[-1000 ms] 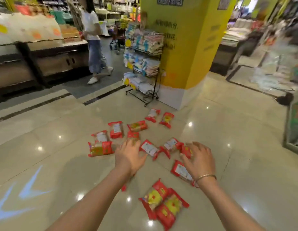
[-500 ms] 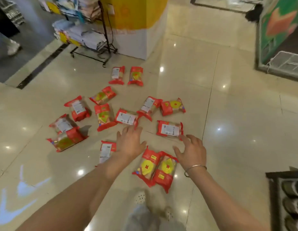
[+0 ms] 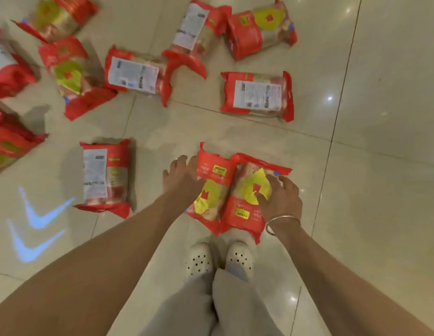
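Lying side by side on the floor [image 3: 385, 180], just beyond the person's white shoes [image 3: 199, 259], the near-left packet [image 3: 214, 175] and near-right packet [image 3: 245, 214] touch along their long edges. The left hand [image 3: 181, 180] rests against the outer left edge of the former, fingers released and spread. The right hand [image 3: 282, 200], with a bracelet [image 3: 281, 220] at the wrist, lies on the latter, fingers relaxed over its right side and thumb on the yellow patch — neither hand clenched.

Surroundings: one packet [image 3: 105, 175] lies label-up just left of the left hand, apart from it. A second [image 3: 257, 95] lies farther off, beyond the pair. More red packets are scattered across the far left, some overlapping.

Open room: bare tiles to the right and between the pair and the far packets. Blue projected chevrons [image 3: 39, 219] mark the near-left floor.

Markings: both packets show a yellow patch with a red mark and a small yellow tag — print too blurred to read. White back labels elsewhere are likewise illegible.
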`<state>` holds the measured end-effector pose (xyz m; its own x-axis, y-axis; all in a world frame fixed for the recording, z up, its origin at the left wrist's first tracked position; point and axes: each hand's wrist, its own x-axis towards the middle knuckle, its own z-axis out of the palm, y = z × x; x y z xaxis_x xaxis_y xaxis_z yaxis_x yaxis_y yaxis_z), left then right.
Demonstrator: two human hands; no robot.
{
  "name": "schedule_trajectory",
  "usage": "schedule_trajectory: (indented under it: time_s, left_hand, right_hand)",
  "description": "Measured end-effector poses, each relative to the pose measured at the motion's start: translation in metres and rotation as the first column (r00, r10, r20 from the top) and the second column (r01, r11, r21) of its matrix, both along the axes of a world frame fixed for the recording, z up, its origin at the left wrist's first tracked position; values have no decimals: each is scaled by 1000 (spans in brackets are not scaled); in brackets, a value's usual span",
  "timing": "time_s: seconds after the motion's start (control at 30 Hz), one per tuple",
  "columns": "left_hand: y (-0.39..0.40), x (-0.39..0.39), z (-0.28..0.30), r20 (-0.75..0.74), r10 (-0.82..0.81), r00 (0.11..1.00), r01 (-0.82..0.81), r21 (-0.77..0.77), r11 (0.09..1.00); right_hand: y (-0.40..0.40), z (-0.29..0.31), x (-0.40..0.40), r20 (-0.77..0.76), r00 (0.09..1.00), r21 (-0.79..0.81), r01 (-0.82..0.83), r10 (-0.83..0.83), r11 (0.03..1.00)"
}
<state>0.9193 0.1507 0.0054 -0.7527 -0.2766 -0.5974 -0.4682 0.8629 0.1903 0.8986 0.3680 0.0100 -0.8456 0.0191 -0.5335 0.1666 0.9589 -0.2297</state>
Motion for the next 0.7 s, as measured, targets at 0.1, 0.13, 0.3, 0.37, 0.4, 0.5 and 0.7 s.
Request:
schedule_trajectory:
  time_s: [0.1, 0.13, 0.3, 0.37, 0.4, 0.5, 0.7]
  left_hand:
    - [1, 2, -97, 72, 41, 997, -42, 12, 999]
    - [2, 3, -123, 94, 68, 993, -70, 16, 997]
    - [-1, 5, -203, 197, 382, 903, -415, 170, 894]
    - [-8, 4, -216, 278, 485, 829, -548, 229, 805]
    - [-12, 5, -220, 302, 474, 827, -546, 235, 804]
    - [-15, 8, -223, 309, 472, 825, -549, 244, 799]
    - [-2, 12, -185, 212, 573, 792, -610, 236, 756]
  right_hand:
    - [13, -97, 2, 102, 980, -12, 172, -170, 985]
    - [17, -123, 4, 124, 962, -28, 251, -245, 968]
    - [32, -205, 4, 295, 824, -256, 556, -484, 791]
    - [41, -231, 4, 353, 726, -282, 684, -591, 672]
    - [48, -244, 7, 386, 691, -278, 718, -611, 638]
    - [51, -242, 5, 439, 618, -238, 780, -652, 578]
    - [35, -199, -5, 363, 688, -280, 723, -628, 631]
